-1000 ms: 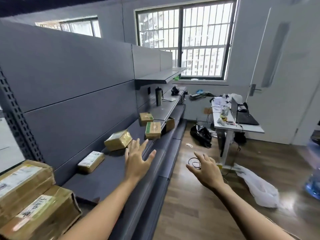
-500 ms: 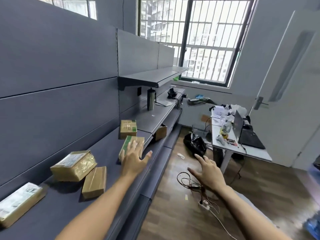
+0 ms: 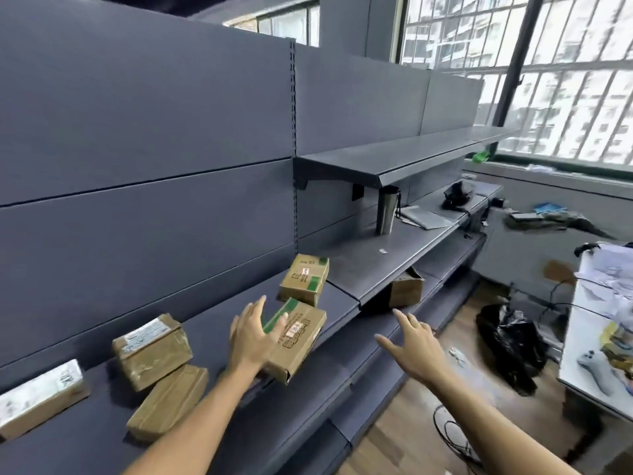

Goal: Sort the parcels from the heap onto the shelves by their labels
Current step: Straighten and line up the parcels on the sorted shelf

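Several brown parcels lie on the dark grey shelf (image 3: 219,341). My left hand (image 3: 251,339) grips the left edge of a flat parcel with green tape (image 3: 298,341), which sits tilted with its near corner past the shelf edge. A second green-taped parcel (image 3: 303,284) stands just behind it. To the left are a taped parcel with a white label (image 3: 152,349), a plain flat parcel (image 3: 168,402) and a white-labelled parcel (image 3: 37,399). My right hand (image 3: 411,347) hovers right of the shelf edge, fingers spread, holding nothing.
A higher shelf (image 3: 370,269) to the right carries a steel tumbler (image 3: 387,210). A cardboard box (image 3: 406,289) sits under it. Above is another shelf (image 3: 394,159). A black bag (image 3: 510,344) and cables (image 3: 452,430) lie on the wood floor beside a cluttered white desk (image 3: 582,341).
I have moved closer along the shelf. My left hand went from reaching over the green-taped parcel to holding it, and the parcel now sits turned and tilted. My right hand stayed spread.
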`<state>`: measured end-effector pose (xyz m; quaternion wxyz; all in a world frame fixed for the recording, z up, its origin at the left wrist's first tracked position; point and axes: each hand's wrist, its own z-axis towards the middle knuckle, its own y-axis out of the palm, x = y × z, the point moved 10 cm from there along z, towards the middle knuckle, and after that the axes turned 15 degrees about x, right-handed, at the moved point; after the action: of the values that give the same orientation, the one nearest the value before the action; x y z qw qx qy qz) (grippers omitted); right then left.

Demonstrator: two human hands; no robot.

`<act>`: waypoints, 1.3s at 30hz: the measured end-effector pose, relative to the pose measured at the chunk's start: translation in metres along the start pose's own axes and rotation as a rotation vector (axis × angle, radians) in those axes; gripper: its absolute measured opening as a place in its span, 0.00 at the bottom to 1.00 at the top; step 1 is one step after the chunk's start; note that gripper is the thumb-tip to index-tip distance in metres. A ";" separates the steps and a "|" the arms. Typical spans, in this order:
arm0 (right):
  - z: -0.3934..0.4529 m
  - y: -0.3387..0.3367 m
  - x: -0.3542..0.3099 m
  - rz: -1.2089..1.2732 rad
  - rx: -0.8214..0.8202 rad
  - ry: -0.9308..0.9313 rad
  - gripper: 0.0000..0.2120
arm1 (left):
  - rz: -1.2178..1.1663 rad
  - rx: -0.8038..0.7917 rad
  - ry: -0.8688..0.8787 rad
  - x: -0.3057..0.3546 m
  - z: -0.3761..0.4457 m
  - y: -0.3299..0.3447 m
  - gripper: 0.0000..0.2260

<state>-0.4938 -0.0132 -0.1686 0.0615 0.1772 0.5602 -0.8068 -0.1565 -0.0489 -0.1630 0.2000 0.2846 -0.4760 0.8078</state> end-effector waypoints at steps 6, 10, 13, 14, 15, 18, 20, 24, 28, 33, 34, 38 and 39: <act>0.061 0.070 -0.067 0.099 -0.165 -0.195 0.40 | 0.095 0.087 -0.211 -0.059 0.008 -0.010 0.35; 0.077 0.100 -0.120 0.194 -0.242 -0.298 0.35 | 0.127 0.101 -0.296 -0.093 0.016 0.003 0.30; 0.088 0.128 -0.134 0.286 -0.339 -0.281 0.34 | 0.077 0.085 -0.365 -0.108 0.020 0.022 0.29; 0.093 0.139 -0.134 0.327 -0.361 -0.266 0.34 | 0.057 0.077 -0.389 -0.113 0.019 0.029 0.28; 0.099 0.151 -0.131 0.359 -0.381 -0.241 0.33 | 0.048 0.078 -0.414 -0.118 0.017 0.034 0.28; 0.108 0.169 -0.129 0.372 -0.432 -0.186 0.25 | 0.053 0.128 -0.566 -0.140 0.002 0.043 0.29; 0.104 0.185 -0.127 0.339 -0.493 -0.194 0.22 | 0.114 0.137 -0.640 -0.148 -0.012 0.048 0.28; 0.096 0.201 -0.127 0.296 -0.505 -0.209 0.17 | 0.179 0.085 -0.608 -0.137 -0.016 0.063 0.23; 0.098 0.206 -0.129 0.349 -0.507 -0.216 0.10 | 0.223 0.087 -0.631 -0.125 -0.011 0.062 0.20; 0.125 0.173 -0.148 0.636 -0.447 -0.202 0.11 | -0.002 0.398 -0.732 -0.106 0.009 0.017 0.18; 0.133 0.163 -0.154 0.696 -0.422 -0.199 0.12 | -0.070 0.471 -0.731 -0.098 0.018 0.006 0.17; 0.166 0.122 -0.181 0.855 -0.308 -0.185 0.12 | -0.198 0.601 -0.626 -0.050 0.063 -0.036 0.11; 0.173 0.109 -0.189 0.884 -0.266 -0.204 0.12 | -0.202 0.619 -0.588 -0.040 0.076 -0.047 0.11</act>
<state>-0.3237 -0.2315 -0.1441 0.4761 0.3092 0.5204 -0.6379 -0.0780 -0.0959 -0.1289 0.0394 0.5940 -0.2181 0.7734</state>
